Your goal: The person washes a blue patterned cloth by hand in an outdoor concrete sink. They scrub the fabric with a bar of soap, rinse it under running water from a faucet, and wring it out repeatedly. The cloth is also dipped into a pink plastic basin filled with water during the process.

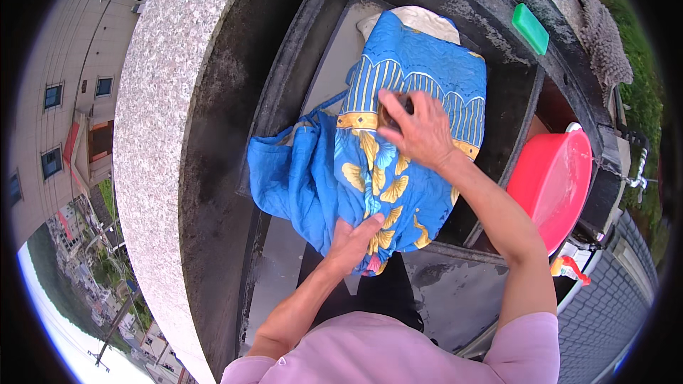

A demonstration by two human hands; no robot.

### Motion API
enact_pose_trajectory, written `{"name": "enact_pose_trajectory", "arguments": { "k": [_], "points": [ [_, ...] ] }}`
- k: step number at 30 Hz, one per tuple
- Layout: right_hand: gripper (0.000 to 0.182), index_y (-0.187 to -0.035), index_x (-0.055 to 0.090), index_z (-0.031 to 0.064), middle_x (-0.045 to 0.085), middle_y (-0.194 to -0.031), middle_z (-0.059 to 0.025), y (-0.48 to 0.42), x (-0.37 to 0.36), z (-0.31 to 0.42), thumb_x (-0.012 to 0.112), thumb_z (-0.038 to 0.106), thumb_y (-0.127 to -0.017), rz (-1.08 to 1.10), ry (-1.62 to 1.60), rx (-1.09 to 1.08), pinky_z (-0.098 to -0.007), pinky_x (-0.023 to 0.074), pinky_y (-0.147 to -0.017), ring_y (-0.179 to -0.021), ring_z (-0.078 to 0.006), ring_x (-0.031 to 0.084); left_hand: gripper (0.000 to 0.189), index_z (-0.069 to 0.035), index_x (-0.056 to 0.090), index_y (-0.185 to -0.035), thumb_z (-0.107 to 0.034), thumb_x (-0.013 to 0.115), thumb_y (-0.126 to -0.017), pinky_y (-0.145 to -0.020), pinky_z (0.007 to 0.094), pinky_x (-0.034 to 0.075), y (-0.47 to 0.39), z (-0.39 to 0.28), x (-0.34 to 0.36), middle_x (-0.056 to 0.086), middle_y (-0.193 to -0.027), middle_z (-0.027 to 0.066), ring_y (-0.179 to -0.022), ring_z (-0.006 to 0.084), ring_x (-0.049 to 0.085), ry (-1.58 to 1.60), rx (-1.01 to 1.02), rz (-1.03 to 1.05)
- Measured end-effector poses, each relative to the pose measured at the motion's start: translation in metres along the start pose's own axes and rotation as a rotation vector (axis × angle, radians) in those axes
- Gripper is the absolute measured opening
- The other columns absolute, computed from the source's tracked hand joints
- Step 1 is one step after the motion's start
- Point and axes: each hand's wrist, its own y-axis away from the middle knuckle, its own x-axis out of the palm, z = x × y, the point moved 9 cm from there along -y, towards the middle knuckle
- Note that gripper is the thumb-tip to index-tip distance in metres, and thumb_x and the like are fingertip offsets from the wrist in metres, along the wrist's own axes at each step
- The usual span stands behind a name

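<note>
A blue quilted cloth (416, 64) with stripes and yellow leaf shapes is spread over a dark stone washing slab, its looser folds bunched at the left. My right hand (421, 130) grips a brown object (388, 117), perhaps a scrubbing brush, against the striped part. The fingers hide most of that object and are slightly blurred. Nearer my body, my left hand (355, 242) grips the cloth's lower part, thumb on top and the other fingers hidden beneath. White fabric (424, 22) shows past the cloth's far end.
A pink plastic basin (552, 186) stands at the right by a tap (638, 176). On the dark ledge lies a green bar (531, 29), probably soap. A grey shaggy bundle (607, 40) hangs beyond it. Left runs a speckled granite parapet (155, 117), with buildings outside.
</note>
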Motion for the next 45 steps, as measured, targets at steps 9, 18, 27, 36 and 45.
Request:
{"name": "enact_pose_trajectory", "arguments": {
  "k": [9, 18, 27, 36, 45],
  "points": [
    [0.055, -0.135, 0.042, 0.0223, 0.052, -0.103, -0.0255, -0.037, 0.017, -0.010, 0.051, 0.057, -0.093, 0.298, -0.226, 0.407, -0.0531, 0.0499, -0.080, -0.094, -0.0472, 0.059, 0.045, 0.003, 0.053, -0.130, -0.014, 0.062, -0.090, -0.091, 0.0338, 0.049, 0.000, -0.018, 0.015, 0.063, -0.120, 0.0105, -0.104, 0.0174, 0.061, -0.055, -0.104, 0.097],
    [0.049, -0.135, 0.046, 0.0252, 0.053, -0.104, -0.0195, -0.083, 0.025, -0.096, 0.055, 0.050, -0.093, 0.088, 0.184, 0.346, -0.0516, 0.0516, -0.073, -0.092, -0.0400, 0.062, 0.047, 0.002, 0.048, -0.135, -0.006, 0.060, -0.090, -0.098, 0.0326, 0.045, -0.002, -0.011, 0.020, 0.058, -0.127, 0.0067, -0.113, 0.0159, 0.054, -0.021, 0.057, 0.251],
    [0.054, -0.135, 0.047, 0.0289, 0.048, -0.094, -0.0179, -0.042, 0.012, 0.081, 0.049, 0.061, -0.091, 0.384, -0.095, -0.042, -0.0497, 0.0495, -0.079, -0.091, -0.0386, 0.060, 0.039, 0.002, 0.056, -0.126, -0.009, 0.062, -0.089, -0.089, 0.0322, 0.051, -0.007, -0.012, 0.013, 0.064, -0.114, 0.0059, -0.100, 0.0150, 0.061, -0.122, 0.008, 0.239],
    [0.050, -0.133, 0.052, 0.0237, 0.056, -0.109, -0.0191, -0.132, 0.042, -0.126, 0.053, 0.053, -0.092, 0.108, 0.382, 0.410, -0.0479, 0.0482, -0.076, -0.098, -0.0368, 0.059, 0.048, 0.002, 0.053, -0.131, -0.009, 0.067, -0.086, -0.094, 0.0336, 0.049, 0.000, -0.016, 0.037, 0.062, -0.121, 0.0062, -0.107, 0.0157, 0.058, -0.096, 0.000, 0.306],
    [0.064, -0.136, 0.052, 0.0271, 0.050, -0.095, -0.0130, 0.044, -0.008, 0.049, 0.071, 0.049, -0.078, 0.197, -0.304, 0.002, -0.0430, 0.0449, -0.078, -0.089, -0.0297, 0.055, 0.047, 0.004, 0.054, -0.127, -0.006, 0.068, -0.082, -0.091, 0.0318, 0.049, 0.005, -0.013, 0.012, 0.064, -0.117, 0.0089, -0.104, 0.0166, 0.060, -0.239, 0.019, 0.143]
  ]
}}
